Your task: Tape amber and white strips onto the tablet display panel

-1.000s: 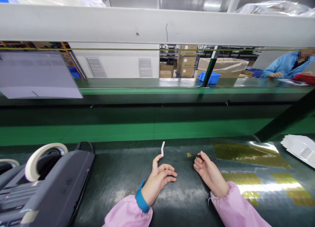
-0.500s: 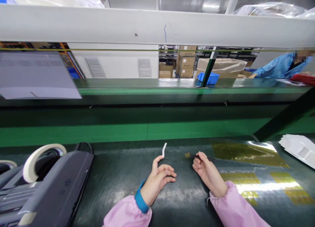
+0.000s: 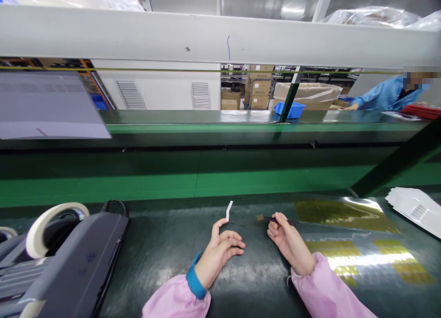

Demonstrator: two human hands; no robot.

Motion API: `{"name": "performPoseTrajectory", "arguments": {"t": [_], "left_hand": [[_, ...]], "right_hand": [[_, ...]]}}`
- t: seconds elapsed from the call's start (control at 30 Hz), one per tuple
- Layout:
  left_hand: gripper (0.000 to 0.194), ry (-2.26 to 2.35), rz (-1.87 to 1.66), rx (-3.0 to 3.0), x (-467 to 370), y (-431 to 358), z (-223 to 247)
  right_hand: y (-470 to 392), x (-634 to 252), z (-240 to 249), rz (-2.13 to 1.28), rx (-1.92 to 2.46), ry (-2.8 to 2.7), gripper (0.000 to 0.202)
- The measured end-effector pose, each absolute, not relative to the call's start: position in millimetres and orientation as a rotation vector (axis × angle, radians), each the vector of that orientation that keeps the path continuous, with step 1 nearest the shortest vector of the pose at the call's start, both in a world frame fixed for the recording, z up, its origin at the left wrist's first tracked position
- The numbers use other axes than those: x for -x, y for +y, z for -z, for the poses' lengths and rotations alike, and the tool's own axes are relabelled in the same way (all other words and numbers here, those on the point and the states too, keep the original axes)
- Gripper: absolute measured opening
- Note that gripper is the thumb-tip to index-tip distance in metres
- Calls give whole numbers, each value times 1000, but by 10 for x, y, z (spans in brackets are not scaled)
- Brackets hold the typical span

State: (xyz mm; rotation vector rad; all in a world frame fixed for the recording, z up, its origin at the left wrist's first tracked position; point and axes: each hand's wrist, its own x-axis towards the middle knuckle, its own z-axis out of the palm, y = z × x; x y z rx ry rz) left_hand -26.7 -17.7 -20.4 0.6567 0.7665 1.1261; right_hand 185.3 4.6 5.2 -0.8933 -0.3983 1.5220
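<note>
My left hand (image 3: 220, 251) hovers over the dark green work surface (image 3: 165, 244) with its fingers apart. A narrow bent white strip (image 3: 228, 210) sticks up from the tip of its index finger; no other finger touches it. My right hand (image 3: 287, 235) is closed around dark tweezers (image 3: 270, 218) that point left. At the tweezers' tip is a small amber piece of film (image 3: 260, 218), apart from the left hand. Beside the right hand lie a yellowish film sheet (image 3: 344, 214) and a clear sheet with amber patches (image 3: 332, 249).
On the left stands a grey tape dispenser (image 3: 79, 258) with a cream tape roll (image 3: 36, 230). White papers or bags (image 3: 415, 210) lie at the right by a dark slanted post (image 3: 396, 159). Across the bench a person in a blue sleeve (image 3: 377, 95) works near a blue bin (image 3: 291, 110).
The whole view has shifted slightly. Both hands keep nearly the same pose, with the white strip and the tweezers held as before.
</note>
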Motion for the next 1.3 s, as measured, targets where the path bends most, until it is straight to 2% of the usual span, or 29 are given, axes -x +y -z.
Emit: {"name": "performPoseTrajectory", "arguments": {"t": [1.03,1.3], "left_hand": [[70,756,-1114,-650,257,-170,176],[61,675,-1078,-645,217,-283,98]], "right_hand": [[53,-1846,-73,-1508,929,-429,51],[-47,-1895,61,-1535,953,-450,48]]}}
